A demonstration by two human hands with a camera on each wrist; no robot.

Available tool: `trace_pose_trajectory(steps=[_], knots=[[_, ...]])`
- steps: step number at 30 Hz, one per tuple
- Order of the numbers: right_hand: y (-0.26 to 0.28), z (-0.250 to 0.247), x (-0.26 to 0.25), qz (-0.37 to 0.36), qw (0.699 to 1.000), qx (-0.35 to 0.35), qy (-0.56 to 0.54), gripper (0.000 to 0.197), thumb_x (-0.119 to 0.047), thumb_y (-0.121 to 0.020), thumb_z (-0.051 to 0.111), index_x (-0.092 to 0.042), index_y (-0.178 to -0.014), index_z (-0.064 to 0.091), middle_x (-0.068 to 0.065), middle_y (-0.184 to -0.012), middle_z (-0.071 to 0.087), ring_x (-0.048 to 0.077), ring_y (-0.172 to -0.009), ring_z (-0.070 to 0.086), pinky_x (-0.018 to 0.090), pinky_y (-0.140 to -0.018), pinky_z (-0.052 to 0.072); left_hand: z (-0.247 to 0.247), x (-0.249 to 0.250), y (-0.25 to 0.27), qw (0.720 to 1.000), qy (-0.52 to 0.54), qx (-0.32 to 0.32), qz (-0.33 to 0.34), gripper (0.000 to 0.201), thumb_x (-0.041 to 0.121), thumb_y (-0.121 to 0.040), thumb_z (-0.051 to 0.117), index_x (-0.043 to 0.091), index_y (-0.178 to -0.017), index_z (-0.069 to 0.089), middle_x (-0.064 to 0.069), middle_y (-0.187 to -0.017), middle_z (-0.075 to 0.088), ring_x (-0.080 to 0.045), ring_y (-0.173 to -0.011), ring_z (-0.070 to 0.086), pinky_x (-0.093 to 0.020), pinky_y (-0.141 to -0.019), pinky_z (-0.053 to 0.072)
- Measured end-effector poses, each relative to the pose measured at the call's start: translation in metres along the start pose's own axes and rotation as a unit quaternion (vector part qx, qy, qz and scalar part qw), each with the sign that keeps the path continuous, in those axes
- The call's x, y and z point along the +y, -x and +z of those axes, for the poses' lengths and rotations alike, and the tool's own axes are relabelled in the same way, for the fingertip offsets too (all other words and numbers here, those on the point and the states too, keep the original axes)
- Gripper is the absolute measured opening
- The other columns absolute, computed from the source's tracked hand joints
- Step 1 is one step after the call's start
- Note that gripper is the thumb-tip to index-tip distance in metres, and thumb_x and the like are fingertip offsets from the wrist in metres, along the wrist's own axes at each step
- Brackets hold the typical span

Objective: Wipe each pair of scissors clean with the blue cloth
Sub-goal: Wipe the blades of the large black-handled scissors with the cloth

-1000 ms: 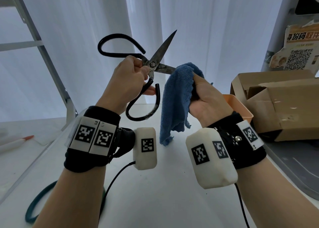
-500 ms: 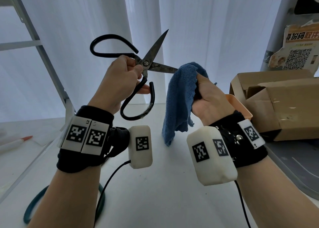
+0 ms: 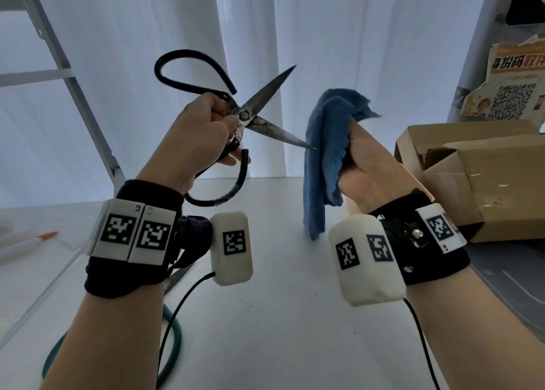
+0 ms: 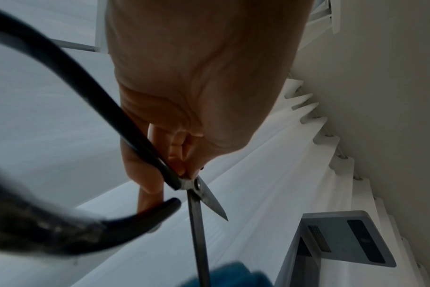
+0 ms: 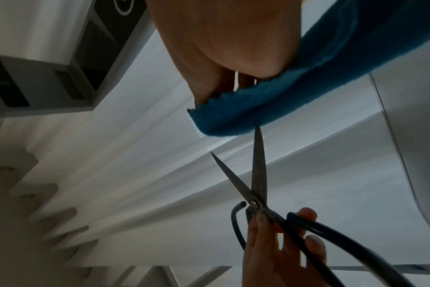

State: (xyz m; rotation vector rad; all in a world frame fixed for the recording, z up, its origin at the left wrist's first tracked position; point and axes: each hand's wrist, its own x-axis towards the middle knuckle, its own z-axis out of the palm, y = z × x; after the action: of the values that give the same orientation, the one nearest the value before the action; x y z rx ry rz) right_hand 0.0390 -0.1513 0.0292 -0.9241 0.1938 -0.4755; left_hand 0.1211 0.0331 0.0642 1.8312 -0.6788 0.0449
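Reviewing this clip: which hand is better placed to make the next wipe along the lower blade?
Right. The right hand grips the blue cloth, and the lower blade tip of the scissors reaches the cloth. The left hand grips the scissors near the pivot, so it likely only steadies.

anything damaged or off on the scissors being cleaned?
The scissors in the left hand look worn: dark blotches on the lower blade near the pivot, and a rough, scuffed patch on the lower black handle loop. The blue cloth looks intact.
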Motion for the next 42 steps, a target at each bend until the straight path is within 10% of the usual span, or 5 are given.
trace_pose_trajectory(steps=[3, 9, 16, 29, 42], knots=[[0.004, 0.003, 0.006, 0.015, 0.999, -0.028, 0.031, 0.024, -0.014, -0.105, 0.042, -0.004, -0.120, 0.059, 0.021, -0.129, 0.062, 0.033, -0.123, 0.058, 0.040, -0.103, 0.046, 0.002, 0.000, 0.001, 1.000, -0.019, -0.008, 0.009, 0.015, 0.012, -0.103, 0.047, 0.005, -0.116, 0.053, -0.007, -0.088, 0.055, -0.023, -0.065, 0.074, -0.020, -0.050, 0.052], [0.005, 0.004, 0.012, 0.012, 0.990, -0.094, 0.104, 0.015, 0.008, -0.091, 0.056, -0.003, -0.087, 0.065, 0.004, -0.067, 0.068, 0.010, -0.060, 0.066, 0.021, -0.059, 0.055, 0.003, 0.000, 0.002, 0.999, -0.029, -0.004, 0.025, 0.015, 0.010, -0.103, 0.047, 0.005, -0.116, 0.052, -0.008, -0.091, 0.059, -0.017, -0.059, 0.073, -0.021, -0.051, 0.050], [0.004, 0.004, 0.012, 0.004, 0.992, -0.075, 0.099, 0.013, 0.010, -0.087, 0.060, -0.001, -0.084, 0.067, 0.012, -0.080, 0.059, 0.024, -0.084, 0.050, 0.040, -0.101, 0.037, -0.006, 0.000, 0.000, 1.000, 0.001, 0.011, 0.017, 0.015, 0.008, -0.104, 0.045, 0.006, -0.116, 0.053, -0.001, -0.079, 0.063, -0.018, -0.061, 0.073, -0.019, -0.048, 0.049], [0.007, -0.003, -0.005, -0.034, 0.994, -0.075, 0.072, 0.017, 0.008, -0.094, 0.052, -0.002, -0.089, 0.065, 0.008, -0.073, 0.070, 0.015, -0.065, 0.070, 0.027, -0.063, 0.059, -0.020, -0.009, -0.006, 0.995, 0.060, 0.078, 0.009, 0.014, 0.010, -0.105, 0.041, 0.010, -0.115, 0.051, -0.002, -0.082, 0.056, -0.013, -0.058, 0.071, -0.016, -0.048, 0.048], [0.017, -0.004, 0.000, 0.000, 0.998, -0.024, 0.051, 0.014, -0.012, -0.102, 0.046, -0.006, -0.103, 0.058, 0.010, -0.094, 0.061, 0.021, -0.079, 0.063, 0.028, -0.066, 0.058, -0.016, 0.009, 0.000, 0.990, 0.118, 0.072, -0.002, 0.014, 0.008, -0.105, 0.040, 0.006, -0.114, 0.050, -0.002, -0.078, 0.048, -0.018, -0.062, 0.074, -0.020, -0.054, 0.054]])
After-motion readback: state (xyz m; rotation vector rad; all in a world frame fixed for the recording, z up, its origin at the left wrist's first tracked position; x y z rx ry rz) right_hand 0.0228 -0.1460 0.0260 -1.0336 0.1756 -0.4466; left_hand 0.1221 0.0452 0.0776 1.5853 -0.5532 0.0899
